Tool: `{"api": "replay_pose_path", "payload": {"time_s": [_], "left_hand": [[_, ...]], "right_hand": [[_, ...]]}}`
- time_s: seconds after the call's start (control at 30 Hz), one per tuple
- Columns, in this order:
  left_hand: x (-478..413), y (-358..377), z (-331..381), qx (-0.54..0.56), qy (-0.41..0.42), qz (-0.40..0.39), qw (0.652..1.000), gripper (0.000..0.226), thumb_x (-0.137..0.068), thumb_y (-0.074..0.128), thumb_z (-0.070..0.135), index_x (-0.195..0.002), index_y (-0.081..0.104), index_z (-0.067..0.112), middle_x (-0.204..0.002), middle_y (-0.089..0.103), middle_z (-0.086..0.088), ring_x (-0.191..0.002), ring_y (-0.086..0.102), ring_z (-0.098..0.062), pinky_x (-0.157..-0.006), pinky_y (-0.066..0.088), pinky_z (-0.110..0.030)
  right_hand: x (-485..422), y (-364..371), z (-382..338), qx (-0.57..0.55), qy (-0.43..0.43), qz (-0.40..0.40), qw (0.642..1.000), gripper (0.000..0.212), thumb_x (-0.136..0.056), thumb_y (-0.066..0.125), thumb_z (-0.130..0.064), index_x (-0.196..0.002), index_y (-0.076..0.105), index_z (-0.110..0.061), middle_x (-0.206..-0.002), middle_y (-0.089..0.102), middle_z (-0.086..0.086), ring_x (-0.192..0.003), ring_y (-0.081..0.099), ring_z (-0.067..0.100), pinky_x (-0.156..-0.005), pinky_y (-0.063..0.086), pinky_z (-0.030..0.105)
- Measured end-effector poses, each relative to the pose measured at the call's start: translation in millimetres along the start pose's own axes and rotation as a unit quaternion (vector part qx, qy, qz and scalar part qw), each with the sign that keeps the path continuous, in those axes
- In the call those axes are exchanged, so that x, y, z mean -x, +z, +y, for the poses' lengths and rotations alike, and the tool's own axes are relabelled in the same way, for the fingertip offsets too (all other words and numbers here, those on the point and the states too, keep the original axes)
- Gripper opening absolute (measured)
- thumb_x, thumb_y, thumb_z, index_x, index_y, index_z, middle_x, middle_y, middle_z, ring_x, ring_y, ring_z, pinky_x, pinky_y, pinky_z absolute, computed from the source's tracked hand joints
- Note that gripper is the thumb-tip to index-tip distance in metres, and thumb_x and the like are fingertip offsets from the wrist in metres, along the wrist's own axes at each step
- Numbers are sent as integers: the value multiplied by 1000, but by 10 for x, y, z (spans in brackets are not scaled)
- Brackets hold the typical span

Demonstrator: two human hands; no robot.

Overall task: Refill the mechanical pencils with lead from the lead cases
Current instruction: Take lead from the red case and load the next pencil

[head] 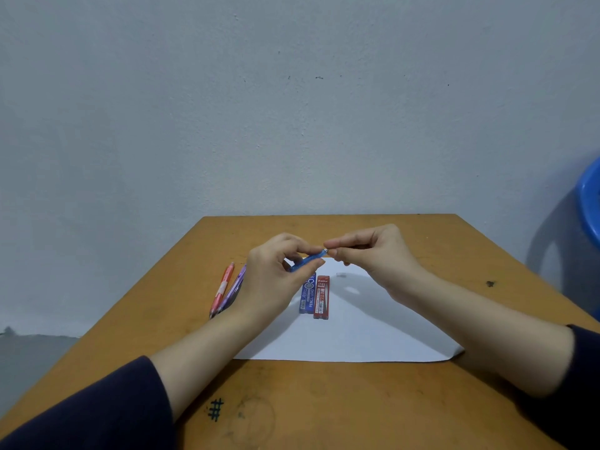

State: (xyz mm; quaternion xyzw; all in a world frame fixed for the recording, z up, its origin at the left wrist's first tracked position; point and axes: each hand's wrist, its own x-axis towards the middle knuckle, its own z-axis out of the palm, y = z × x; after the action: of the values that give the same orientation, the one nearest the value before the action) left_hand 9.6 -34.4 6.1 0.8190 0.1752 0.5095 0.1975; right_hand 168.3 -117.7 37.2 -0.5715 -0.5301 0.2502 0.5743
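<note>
Holds a blue pencil (307, 261) in the left grip (276, 274), thumb below and fingers curled over the top, lifted just above the desk (324, 401). Tilts the pencil up toward the right, so its higher end meets the right grip (373, 258). Pinches that end narrowly between right thumb and forefinger, with the other fingers curled underneath. Cannot tell whether anything finer sits between the fingertips.

Hovers with both grips over the far part of a white sheet of paper (357, 336) spread flat on the desk. Shows, on the paper right under the pencil, two lead cases lying side by side and touching: a blue lead case (307, 295) on the left and a red lead case (321, 297) on the right, both pointing lengthwise away. Shows a small pale piece (341, 274) on the paper near the red case's far end, too small to identify.

Shows, left of the paper on the bare wood, a pink pencil (222, 289) and a purple pencil (237, 280) lying close together, the purple one partly hidden behind the left wrist. Ends both forearms in dark sleeves (97, 410) at the bottom corners. Bears a black hash mark (216, 409) on the near part of the desk. Backs onto a plain grey wall (292, 108), with a blue plastic rim (589, 203) at the right edge.
</note>
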Motion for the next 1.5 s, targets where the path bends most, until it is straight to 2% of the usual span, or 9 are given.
{"api": "replay_pose_path", "payload": {"time_s": [0.2, 0.33, 0.47, 0.83, 1.07, 1.23, 1.3, 1.4, 1.5], "left_hand": [[-10, 4, -51, -37, 49, -12, 998, 18, -72, 81, 11, -89, 76, 13, -84, 67, 6, -71, 57, -1, -59, 40, -6], [-17, -7, -38, -8, 35, 3, 999, 15, -71, 81, 10, -85, 75, 13, -83, 68, 5, -73, 61, -6, -59, 43, -10], [-29, 0, -9, 12, 32, 25, 999, 15, -71, 82, 8, -82, 74, 15, -81, 69, 4, -71, 63, -9, -58, 49, -20], [-28, -8, -21, 5, 25, 22, 999, 13, -72, 81, 8, -82, 74, 12, -82, 69, 4, -72, 62, -8, -58, 46, -14], [-27, 2, 3, -2, 31, 13, 999, 13, -72, 80, 8, -83, 74, 11, -84, 68, 7, -75, 62, -5, -60, 45, -10], [-16, -11, -1, -12, 35, 3, 999, 13, -74, 79, 10, -86, 74, 11, -86, 68, 5, -78, 62, -4, -61, 45, -8], [-19, -5, -8, -16, 32, -3, 999, 14, -74, 79, 10, -86, 73, 12, -87, 68, 4, -79, 62, -5, -61, 45, -9], [-12, 9, -20, -26, 31, -9, 999, 14, -74, 79, 10, -87, 74, 12, -87, 70, 2, -79, 62, -7, -61, 46, -10], [-6, 16, -27, -26, 27, -8, 999, 14, -74, 79, 11, -87, 74, 11, -87, 70, 2, -75, 62, -7, -60, 46, -10]], "right_hand": [[-16, -12, 24, 111, -64, -14, 992, 26, -77, 73, 1, -79, 75, -25, -78, 73, -3, -77, 69, 11, -78, 55, 28], [0, 10, 18, 31, -46, -1, 998, 30, -75, 74, 3, -89, 70, -24, -68, 68, -1, -60, 61, 6, -63, 50, 20], [21, 26, 5, 13, -38, 36, 999, 15, -73, 77, 0, -76, 69, -13, -62, 66, -2, -53, 55, 5, -54, 46, 17], [-64, -30, 124, 85, -50, 35, 995, 21, -81, 70, 0, -78, 73, -21, -68, 68, -2, -59, 57, 1, -63, 49, 18], [-161, -164, 339, 383, -21, -38, 923, 24, -89, 64, -14, -112, 70, -15, -98, 69, 2, -72, 50, 4, -61, 35, 0], [-201, -121, 456, 424, -23, -73, 902, 29, -90, 62, -26, -118, 66, -23, -112, 65, -3, -98, 55, 12, -89, 39, 27], [-212, -115, 477, 441, -51, -96, 891, 27, -90, 63, -24, -117, 67, -24, -113, 66, -3, -103, 56, 14, -82, 36, 22], [-206, -114, 464, 446, -91, -122, 882, 26, -90, 63, -14, -114, 69, -20, -106, 70, 1, -85, 54, 9, -64, 31, 8], [-192, -103, 464, 463, -112, -124, 871, 28, -91, 58, -8, -114, 69, -18, -101, 68, 6, -86, 56, 16, -62, 30, 7]]}}
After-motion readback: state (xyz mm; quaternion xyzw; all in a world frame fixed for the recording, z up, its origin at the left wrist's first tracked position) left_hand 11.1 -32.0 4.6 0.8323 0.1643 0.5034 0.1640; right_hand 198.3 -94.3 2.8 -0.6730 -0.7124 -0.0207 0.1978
